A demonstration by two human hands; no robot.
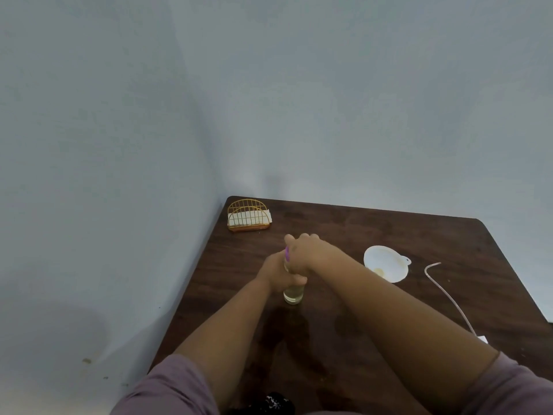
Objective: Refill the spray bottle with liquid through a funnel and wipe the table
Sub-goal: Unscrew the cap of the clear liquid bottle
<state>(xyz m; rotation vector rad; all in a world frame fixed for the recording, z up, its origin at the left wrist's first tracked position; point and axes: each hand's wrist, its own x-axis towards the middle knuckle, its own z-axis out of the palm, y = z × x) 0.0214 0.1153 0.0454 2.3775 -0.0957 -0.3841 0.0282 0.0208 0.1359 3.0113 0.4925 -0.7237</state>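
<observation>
Both hands clamp the spray bottle (294, 293): left hand (276, 272) round its body, right hand (302, 254) over its top. Right of the bottle lies the white funnel (386, 263).

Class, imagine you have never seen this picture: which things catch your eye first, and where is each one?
First, the two hands meeting mid-table: the left hand grips the clear spray bottle of yellowish liquid, and the right hand wraps round its top. Right of them lies a white funnel on the dark wooden table. At the far left corner stands a gold wire napkin holder.
</observation>
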